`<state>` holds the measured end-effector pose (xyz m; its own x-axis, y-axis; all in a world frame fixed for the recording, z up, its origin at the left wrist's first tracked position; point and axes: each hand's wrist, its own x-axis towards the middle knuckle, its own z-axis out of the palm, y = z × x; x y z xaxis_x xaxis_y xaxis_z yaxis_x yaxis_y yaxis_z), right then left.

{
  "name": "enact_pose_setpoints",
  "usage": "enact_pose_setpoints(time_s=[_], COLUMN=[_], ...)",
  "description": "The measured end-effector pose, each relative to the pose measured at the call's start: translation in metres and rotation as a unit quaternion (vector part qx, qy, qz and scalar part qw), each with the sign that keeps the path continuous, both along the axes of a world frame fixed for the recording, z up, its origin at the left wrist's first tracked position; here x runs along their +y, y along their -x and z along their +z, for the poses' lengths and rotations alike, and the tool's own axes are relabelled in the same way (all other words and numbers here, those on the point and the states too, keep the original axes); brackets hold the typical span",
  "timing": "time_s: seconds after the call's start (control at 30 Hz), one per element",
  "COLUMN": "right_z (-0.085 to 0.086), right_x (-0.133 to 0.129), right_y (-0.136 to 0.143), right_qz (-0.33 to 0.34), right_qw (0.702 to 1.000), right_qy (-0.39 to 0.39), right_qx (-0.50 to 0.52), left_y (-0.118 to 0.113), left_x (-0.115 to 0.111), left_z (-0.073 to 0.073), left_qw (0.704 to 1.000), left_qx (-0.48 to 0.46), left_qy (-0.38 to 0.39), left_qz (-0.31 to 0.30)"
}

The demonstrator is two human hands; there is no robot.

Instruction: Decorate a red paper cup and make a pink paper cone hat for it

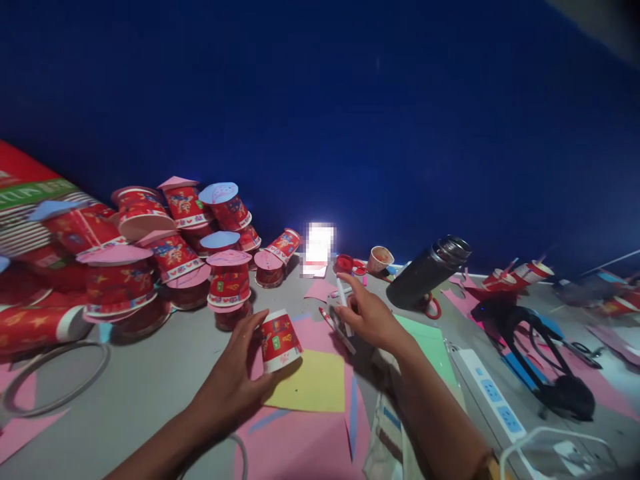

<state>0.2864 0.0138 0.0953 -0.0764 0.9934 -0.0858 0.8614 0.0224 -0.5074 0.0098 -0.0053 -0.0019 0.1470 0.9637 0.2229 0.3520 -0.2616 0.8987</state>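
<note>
Head view: the left hand (250, 367) gripped a red paper cup (280, 339), tilted, thumb and fingers on opposite sides, slightly left of centre in the lower half of the frame. The right hand (367, 317), right of centre, had index finger and thumb at a white marker (342, 293); can't tell whether they were closed on it. A red-capped marker (330, 321) lay just beside that hand. Yellow paper (320, 390) sat under and right of the cup, over pink paper (300, 450) at bottom centre. Decorated red cups (173, 257) with pink and blue paper discs were piled at left on the grey surface (150, 393). Black flask (420, 277) stood tilted, right of centre, green paper (425, 340) below it. White power strip (493, 393) and black strapped item (540, 353) at lower right. Dark blue wall (320, 120) filled the upper frame.
</note>
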Motion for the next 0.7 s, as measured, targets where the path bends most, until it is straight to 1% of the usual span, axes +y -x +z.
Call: enact_pose_setpoints(time_s=[0.1,0.2,0.27,0.33,0.37,0.4,0.5,0.57,0.63,0.7], right_z=[-0.006,-0.019,-0.03,-0.042,-0.048,-0.053,-0.066,-0.07,-0.072,-0.073], right_x=[-0.02,-0.037,-0.043,-0.046,-0.048,-0.049,-0.056,-0.062,-0.068,-0.072], right_y=[0.003,0.006,0.01,0.016,0.02,0.025,0.039,0.046,0.05,0.054], right_qz=[-0.007,0.01,0.054,0.105,0.116,0.109,0.022,-0.024,-0.049,-0.059], right_qw=[0.996,0.981,0.956,0.916,0.9,0.893,0.908,0.914,0.911,0.907], right_qy=[-0.025,-0.04,0.001,0.054,0.064,0.057,-0.018,-0.068,-0.113,-0.148], right_qx=[0.086,0.188,0.289,0.384,0.416,0.432,0.418,0.4,0.393,0.39], left_y=[0.0,0.001,0.001,0.001,0.001,0.001,0.002,0.004,0.005,0.006], left_x=[0.002,0.004,0.005,0.005,0.005,0.005,0.005,0.006,0.007,0.008], left_z=[-0.001,-0.001,-0.001,0.0,0.0,0.0,-0.002,-0.004,-0.007,-0.01], left_qw=[0.999,0.997,0.997,0.997,0.997,0.997,0.995,0.993,0.992,0.99], left_qx=[0.03,0.052,0.042,0.042,0.044,0.048,0.061,0.065,0.063,0.059], left_qy=[0.008,0.002,-0.004,-0.01,-0.015,-0.023,-0.048,-0.063,-0.076,-0.084], left_qz=[-0.023,-0.049,-0.07,-0.063,-0.062,-0.061,-0.064,-0.07,-0.084,-0.096])
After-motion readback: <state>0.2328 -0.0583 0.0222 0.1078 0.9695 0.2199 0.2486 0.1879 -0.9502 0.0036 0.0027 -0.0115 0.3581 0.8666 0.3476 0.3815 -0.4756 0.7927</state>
